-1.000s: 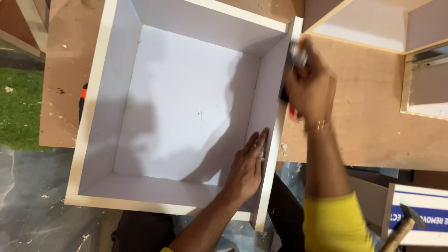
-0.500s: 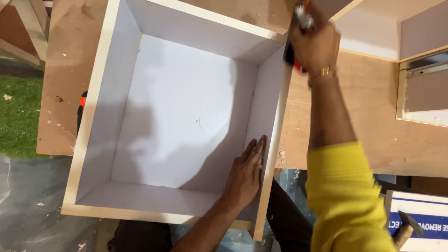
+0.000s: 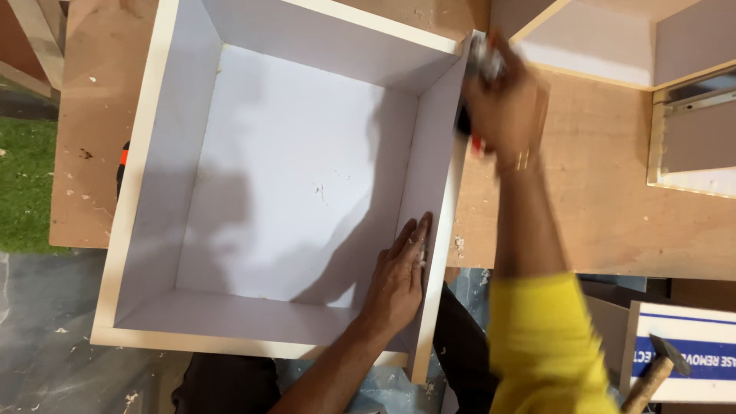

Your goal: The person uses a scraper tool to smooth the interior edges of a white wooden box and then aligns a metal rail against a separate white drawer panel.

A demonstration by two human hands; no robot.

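The white box (image 3: 291,176) lies open-side up on the plywood bench (image 3: 606,192) — smooth laminate, pale raw edges. Its right wall is braced inside by the flat, open left hand (image 3: 399,280); the right hand (image 3: 502,107) is clamped on a blurred tool (image 3: 481,61) at the corner. A slip could likely chip the laminate.

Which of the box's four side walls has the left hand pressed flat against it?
The right-hand wall: the left hand lies flat on its inner face, near the front corner. The right hand works a tool at that same wall's far end.
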